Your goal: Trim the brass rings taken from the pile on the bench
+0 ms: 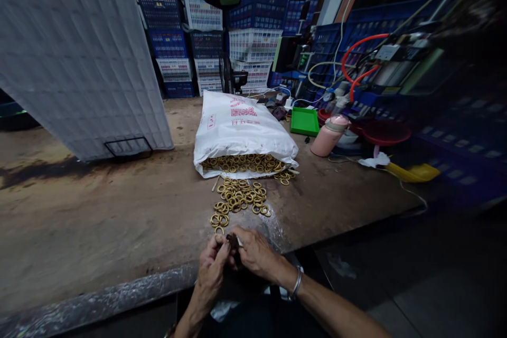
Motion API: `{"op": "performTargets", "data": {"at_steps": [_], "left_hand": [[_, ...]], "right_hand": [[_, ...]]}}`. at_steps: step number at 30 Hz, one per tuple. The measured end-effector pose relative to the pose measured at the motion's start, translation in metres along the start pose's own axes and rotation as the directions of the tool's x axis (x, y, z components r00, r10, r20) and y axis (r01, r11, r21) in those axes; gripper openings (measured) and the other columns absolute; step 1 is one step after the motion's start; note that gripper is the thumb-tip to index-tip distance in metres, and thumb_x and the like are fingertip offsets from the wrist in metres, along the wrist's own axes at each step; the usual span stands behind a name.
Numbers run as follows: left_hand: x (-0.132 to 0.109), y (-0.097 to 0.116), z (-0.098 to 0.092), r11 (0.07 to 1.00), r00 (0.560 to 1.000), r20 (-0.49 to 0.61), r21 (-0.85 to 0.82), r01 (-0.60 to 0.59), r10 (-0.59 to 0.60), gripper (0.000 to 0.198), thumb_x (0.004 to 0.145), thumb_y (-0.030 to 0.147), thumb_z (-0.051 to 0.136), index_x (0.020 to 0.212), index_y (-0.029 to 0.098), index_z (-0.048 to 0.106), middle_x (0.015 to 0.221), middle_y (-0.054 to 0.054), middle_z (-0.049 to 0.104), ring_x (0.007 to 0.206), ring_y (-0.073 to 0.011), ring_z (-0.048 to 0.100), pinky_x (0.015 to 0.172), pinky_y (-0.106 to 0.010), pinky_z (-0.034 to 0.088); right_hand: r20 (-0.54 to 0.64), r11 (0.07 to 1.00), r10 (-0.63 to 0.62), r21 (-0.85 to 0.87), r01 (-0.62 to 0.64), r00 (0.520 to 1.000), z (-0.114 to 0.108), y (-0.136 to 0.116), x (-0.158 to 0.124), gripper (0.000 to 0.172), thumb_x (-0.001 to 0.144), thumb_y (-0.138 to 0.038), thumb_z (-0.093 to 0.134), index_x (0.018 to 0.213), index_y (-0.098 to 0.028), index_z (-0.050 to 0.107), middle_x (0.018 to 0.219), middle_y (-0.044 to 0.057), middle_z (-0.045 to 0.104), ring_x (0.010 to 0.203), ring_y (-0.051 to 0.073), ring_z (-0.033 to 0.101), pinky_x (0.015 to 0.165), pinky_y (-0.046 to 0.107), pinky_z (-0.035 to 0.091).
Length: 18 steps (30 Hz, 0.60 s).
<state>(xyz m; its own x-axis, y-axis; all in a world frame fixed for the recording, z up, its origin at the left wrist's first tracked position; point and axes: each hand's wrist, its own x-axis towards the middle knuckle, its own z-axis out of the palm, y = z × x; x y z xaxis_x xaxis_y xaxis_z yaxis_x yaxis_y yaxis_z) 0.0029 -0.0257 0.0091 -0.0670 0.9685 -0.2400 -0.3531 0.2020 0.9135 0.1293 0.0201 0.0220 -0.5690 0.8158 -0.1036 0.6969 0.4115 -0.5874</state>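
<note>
My left hand [211, 263] and my right hand [256, 252] meet at the table's front edge, fingers bent and pinched together. Between their fingertips is a small dark piece [233, 241]; its kind is too small to tell. A bit of white shows beside my right thumb. One brass-coloured ring [219, 230] lies just beyond my left fingertips. Past it, a loose pile of such rings [237, 195] spreads over the table [119, 211]. More rings fill the open mouth of a white woven sack [245, 134] lying on its side.
A tall white ribbed panel [87, 53] stands at the left. Behind are stacked blue and white crates [255, 45]. On the right are a green tray [304, 121], a pink bottle [329, 136], a red dish [386, 132] and a machine with orange hoses [390, 71].
</note>
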Motion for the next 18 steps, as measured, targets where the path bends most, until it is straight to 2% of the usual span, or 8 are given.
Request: {"op": "performTargets", "data": {"at_steps": [5,13,18], "left_hand": [[0.0,0.001,-0.004,0.999,1.0,-0.011,0.053,0.009,-0.009,0.033,0.066,0.048,0.061,0.069,0.018,0.048,0.047,0.006,0.049,0.042,-0.0077,0.045,0.046,-0.019,0.037],[0.002,-0.006,-0.009,0.998,0.999,0.031,0.056,-0.038,0.037,0.025,0.072,0.041,0.057,0.07,0.018,0.049,0.05,0.006,0.05,0.045,-0.0076,0.045,0.048,-0.019,0.038],[0.003,-0.007,-0.007,0.997,0.999,0.012,0.07,-0.034,0.034,0.025,0.072,0.041,0.058,0.07,0.017,0.05,0.053,0.005,0.05,0.045,-0.0072,0.044,0.047,-0.019,0.037]], "right_hand": [[0.048,0.995,-0.008,-0.099,0.013,0.999,-0.006,-0.006,-0.002,0.03,0.068,-0.011,0.037,0.094,-0.019,0.051,0.076,0.004,0.06,0.068,0.015,0.053,0.059,0.023,0.031],[0.003,0.991,0.01,-0.133,-0.009,1.0,-0.005,-0.01,0.001,0.026,0.068,-0.009,0.039,0.09,-0.016,0.05,0.072,0.004,0.06,0.063,0.014,0.053,0.056,0.023,0.029],[0.013,0.991,0.017,-0.131,-0.016,1.0,-0.005,-0.011,0.003,0.022,0.07,-0.011,0.04,0.089,-0.016,0.05,0.075,0.005,0.061,0.064,0.014,0.053,0.056,0.023,0.029]]}}
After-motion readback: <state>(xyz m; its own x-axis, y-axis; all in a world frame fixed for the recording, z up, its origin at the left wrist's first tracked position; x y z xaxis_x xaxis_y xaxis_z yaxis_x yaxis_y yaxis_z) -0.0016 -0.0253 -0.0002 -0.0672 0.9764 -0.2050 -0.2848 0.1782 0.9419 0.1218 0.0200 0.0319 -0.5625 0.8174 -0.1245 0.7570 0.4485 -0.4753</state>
